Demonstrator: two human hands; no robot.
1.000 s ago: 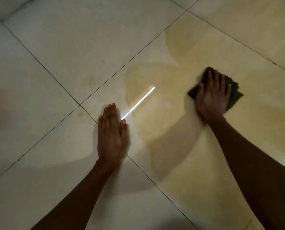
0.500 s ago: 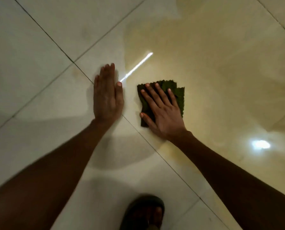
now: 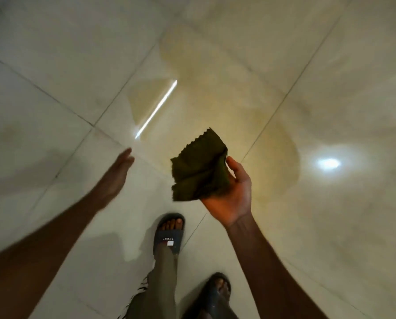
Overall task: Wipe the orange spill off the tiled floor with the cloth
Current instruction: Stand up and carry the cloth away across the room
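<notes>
Both hands have lifted off the tiled floor (image 3: pixel 54 72); the right hand (image 3: pixel 232 192) pinches the green cloth (image 3: pixel 200 171) above the orange spill (image 3: pixel 215 104), the left hand (image 3: pixel 116 176) spread flat, empty, blurred

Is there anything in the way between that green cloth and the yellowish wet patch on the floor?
Nothing visible. The right hand holds the cloth up in the air, and the spill lies bare on the tiled floor beyond it. The left hand is off to the side.
</notes>
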